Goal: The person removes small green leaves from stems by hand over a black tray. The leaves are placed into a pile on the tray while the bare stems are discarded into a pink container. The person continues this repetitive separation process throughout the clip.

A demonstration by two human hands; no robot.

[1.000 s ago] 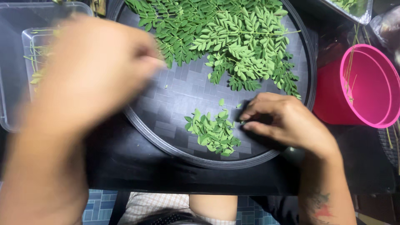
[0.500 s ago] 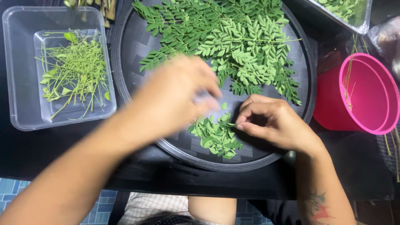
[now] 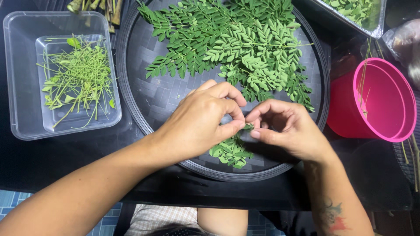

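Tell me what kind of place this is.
Likely a home kitchen work table: a round woven tray of leafy green sprigs, a clear tub of stripped stems, and a pink bucket.

A single head-worn camera looks almost straight down from close above the worktop. The round black woven tray (image 3: 144, 100) fills the middle of the frame, its far rim cut by the top edge. Both forearms enter from the bottom edge, and the left hand (image 3: 199, 120) and right hand (image 3: 284, 129) meet near the centre. A clear plastic container (image 3: 19, 78) sits at upper left, a pink bucket (image 3: 385, 105) at right
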